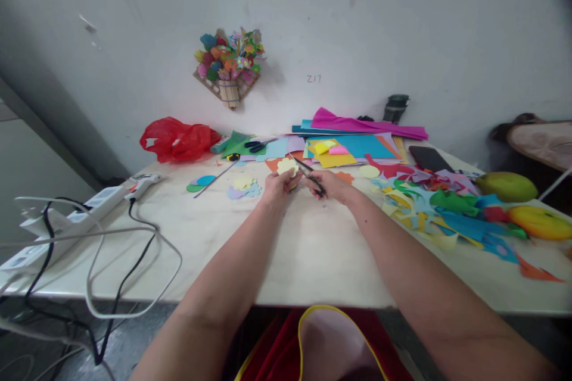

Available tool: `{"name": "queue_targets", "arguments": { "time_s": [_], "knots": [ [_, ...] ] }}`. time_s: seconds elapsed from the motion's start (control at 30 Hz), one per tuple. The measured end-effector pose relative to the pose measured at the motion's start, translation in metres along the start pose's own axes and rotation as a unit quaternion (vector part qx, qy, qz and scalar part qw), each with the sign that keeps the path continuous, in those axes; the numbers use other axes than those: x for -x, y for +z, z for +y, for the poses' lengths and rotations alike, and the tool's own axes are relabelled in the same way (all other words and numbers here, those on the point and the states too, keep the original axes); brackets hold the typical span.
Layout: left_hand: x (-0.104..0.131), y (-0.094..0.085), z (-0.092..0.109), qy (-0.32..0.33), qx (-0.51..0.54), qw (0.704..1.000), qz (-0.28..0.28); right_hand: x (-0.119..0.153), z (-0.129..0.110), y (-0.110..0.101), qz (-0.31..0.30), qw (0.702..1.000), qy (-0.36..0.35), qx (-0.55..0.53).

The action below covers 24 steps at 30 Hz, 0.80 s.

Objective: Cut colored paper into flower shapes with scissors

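Pale tabletop (223, 256) spread beneath the fingers. Paper scraps (424, 196) strewn well to their right; coloured sheets (367, 146) layered beyond them. Scissors (317, 185) gripped by the right hand (329, 183), its fingers curled round the black handles, blades angled toward the left fingertips. Cut shapes (244, 187) gathered left of the fingers. Yellow paper flower (286, 165) held in the closed pinch of the left hand (281, 182), beside the blades.

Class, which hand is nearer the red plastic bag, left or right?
Left. The left hand is to the right of the red plastic bag; the right hand, holding scissors, is farther right.
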State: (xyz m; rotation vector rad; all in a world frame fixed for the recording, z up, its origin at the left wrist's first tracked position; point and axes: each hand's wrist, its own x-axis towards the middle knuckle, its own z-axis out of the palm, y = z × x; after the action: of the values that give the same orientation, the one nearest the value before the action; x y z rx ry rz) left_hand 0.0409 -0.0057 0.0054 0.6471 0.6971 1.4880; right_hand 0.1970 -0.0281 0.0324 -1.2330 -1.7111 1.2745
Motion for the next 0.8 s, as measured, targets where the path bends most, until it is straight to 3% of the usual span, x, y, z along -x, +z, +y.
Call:
{"name": "queue_targets", "arguments": {
  "time_s": [0.4, 0.8],
  "knots": [
    [0.002, 0.0, 0.004, -0.001, -0.02, 1.0, 0.008, 0.003, -0.006, 0.0, -0.011, 1.0, -0.003, -0.007],
    [0.003, -0.002, 0.003, 0.001, -0.02, 1.0, -0.013, -0.004, 0.01, -0.007, -0.026, 0.999, -0.028, -0.015]
  ]
}}
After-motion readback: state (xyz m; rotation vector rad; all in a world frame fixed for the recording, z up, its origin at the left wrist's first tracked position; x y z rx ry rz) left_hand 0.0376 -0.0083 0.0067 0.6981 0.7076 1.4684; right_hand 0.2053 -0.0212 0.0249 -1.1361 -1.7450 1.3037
